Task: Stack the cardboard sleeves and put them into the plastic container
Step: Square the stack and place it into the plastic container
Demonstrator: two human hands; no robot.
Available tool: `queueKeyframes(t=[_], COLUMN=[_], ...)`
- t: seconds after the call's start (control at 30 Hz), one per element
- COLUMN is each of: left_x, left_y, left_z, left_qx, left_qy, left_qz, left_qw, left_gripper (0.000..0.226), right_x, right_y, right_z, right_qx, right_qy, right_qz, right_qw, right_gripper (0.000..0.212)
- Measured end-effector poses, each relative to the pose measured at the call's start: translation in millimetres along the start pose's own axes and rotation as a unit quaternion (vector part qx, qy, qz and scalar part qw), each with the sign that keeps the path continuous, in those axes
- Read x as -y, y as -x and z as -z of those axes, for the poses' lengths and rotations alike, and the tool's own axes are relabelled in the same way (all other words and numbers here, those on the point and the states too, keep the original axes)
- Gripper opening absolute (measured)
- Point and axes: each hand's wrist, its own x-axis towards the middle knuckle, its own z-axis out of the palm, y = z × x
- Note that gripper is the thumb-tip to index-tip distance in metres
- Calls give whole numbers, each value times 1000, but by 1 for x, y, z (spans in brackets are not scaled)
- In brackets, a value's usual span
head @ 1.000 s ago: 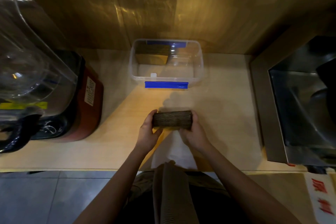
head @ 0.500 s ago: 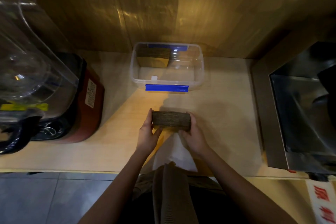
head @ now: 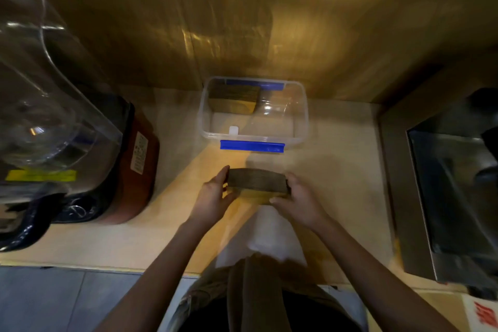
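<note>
Just short of the clear rectangular plastic container [head: 304, 116] with its blue clip handles, a squared-up brown stack of flattened cardboard sleeves [head: 257, 181] is pressed between the person's two bare hands above the pale wooden counter [head: 336, 183]. The left hand [head: 213, 198] clamps the stack's left end with fingers curled round the far edge and thumb near; the right hand [head: 297, 201] clamps the right end likewise, so both are closed on the stack, not spread. Compared with a second ago the stack has edged forward and a little up from the white paper sheet [head: 272, 232] under the wrists, and its gap to the container's near blue clip [head: 252, 146] has shrunk, though it remains clearly apart from the rim. That suggests the squaring-up is finished and the carry has begun. An earlier bundle of brown sleeves [head: 233, 100] already stands in the container's far-left corner, leaving the right and near parts free. The stack bows slightly in the middle, so an even squeeze from both ends seems needed to stop sleeves fanning out during the lift over the wall.
</note>
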Motion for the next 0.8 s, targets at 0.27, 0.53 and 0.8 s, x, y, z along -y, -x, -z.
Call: queueKeyframes(t=[0.27, 0.53, 0.8], left_x=[-33, -31, -12], left_y=[-51, -109, -150], left_z=[85, 106, 90], left_qx=[-55, -31, -15], left_qy=[-35, -130, -286], left_qz=[-42, -34, -16], left_qw=[997, 990, 958], left_gripper=[71, 65, 61], right_x=[63, 86, 75], right_y=[-50, -109, -156], right_z=[43, 41, 19], right_qx=[-20, -59, -47], right_qy=[-65, -36, -22], right_qz=[80, 88, 1], right_qw=[994, 994, 999], right_gripper=[51, 49, 52])
